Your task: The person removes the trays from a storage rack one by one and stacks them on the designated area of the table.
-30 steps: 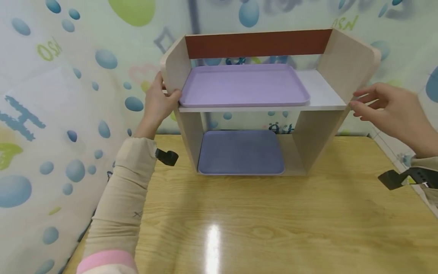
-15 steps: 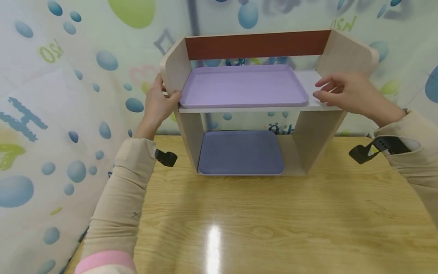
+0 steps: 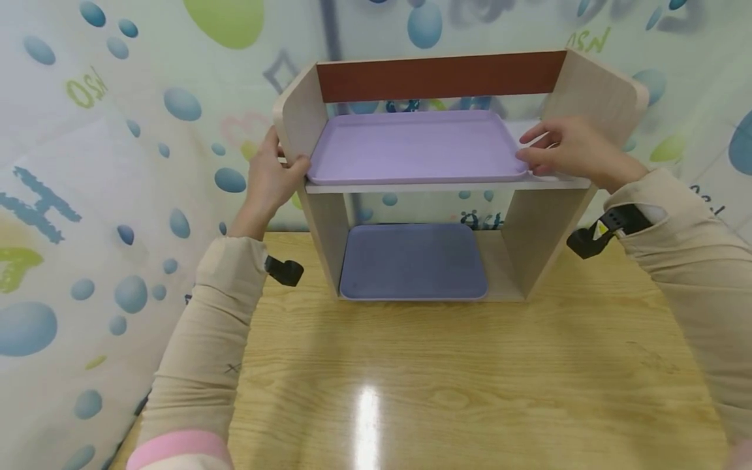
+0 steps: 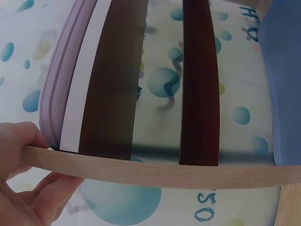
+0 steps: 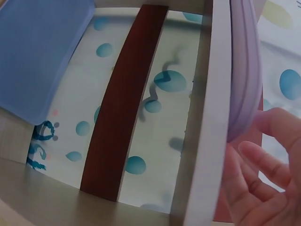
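A small two-tier wooden shelf (image 3: 537, 238) stands on the table. My left hand (image 3: 273, 176) grips its left side panel (image 4: 155, 176), thumb on the inner face near the tray corner and fingers outside. On the upper tier lies a lilac tray (image 3: 417, 147), pushed over to the left panel. My right hand (image 3: 566, 150) is at this tray's right edge; in the right wrist view its thumb (image 5: 270, 122) meets the rounded corner, with the other fingers loosely bent beside it. A blue-grey tray (image 3: 414, 261) lies on the lower tier, also toward the left.
The shelf has a dark red-brown back rail (image 3: 440, 75) across its top and a second rail (image 5: 124, 103) lower down. Its right side panel (image 3: 605, 91) rises beside my right forearm. A patterned wall covering (image 3: 117, 196) hangs close behind and left of the wooden table (image 3: 458, 372).
My right hand has moved left, from the right side panel across the upper tier to the lilac tray's right edge. My left hand has stayed on the left panel.
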Tool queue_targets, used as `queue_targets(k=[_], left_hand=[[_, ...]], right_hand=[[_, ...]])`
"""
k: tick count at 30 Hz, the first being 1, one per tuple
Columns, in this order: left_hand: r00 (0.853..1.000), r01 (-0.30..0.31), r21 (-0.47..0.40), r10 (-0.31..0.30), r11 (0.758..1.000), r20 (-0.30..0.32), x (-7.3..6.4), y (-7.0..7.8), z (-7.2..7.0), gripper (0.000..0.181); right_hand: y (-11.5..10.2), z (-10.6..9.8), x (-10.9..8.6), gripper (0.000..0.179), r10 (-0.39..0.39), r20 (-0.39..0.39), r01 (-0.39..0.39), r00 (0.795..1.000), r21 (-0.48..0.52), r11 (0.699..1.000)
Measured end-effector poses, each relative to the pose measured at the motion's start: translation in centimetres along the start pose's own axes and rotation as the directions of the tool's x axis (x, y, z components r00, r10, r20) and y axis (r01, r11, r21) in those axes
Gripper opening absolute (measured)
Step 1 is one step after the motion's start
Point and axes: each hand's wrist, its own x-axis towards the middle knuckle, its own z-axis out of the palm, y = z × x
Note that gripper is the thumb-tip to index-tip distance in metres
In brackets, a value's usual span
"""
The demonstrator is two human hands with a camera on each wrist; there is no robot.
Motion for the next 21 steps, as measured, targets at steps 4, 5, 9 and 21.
queue_targets(k=[4,5,9,21], left_hand=[[1.000,-0.005,-0.003,0.005,1.000,-0.005,0.0,-0.1,0.1,0.051],[1.000,-0.005,-0.005,0.005,1.000,-0.005,0.0,-0.1,0.1,0.051],[1.000,-0.010,-0.013,0.010,1.000,-0.003,0.1,-0.2,0.1,0.052],[1.000,0.014,-0.012,-0.014,1.000,0.000,0.1,-0.1,0.1,0.054]], right_hand=[[0.2,0.6,0.6,0.055,0.016,-0.006,-0.015,1.000,0.044,0.999],[0.2,0.7,0.7,0.056,0.023,-0.006,-0.023,1.000,0.053,0.998],[0.2,0.9,1.1,0.060,0.055,0.000,-0.055,0.998,0.064,0.996],[0.6,0.8,1.2,0.064,0.121,0.005,-0.121,0.993,0.091,0.988]])
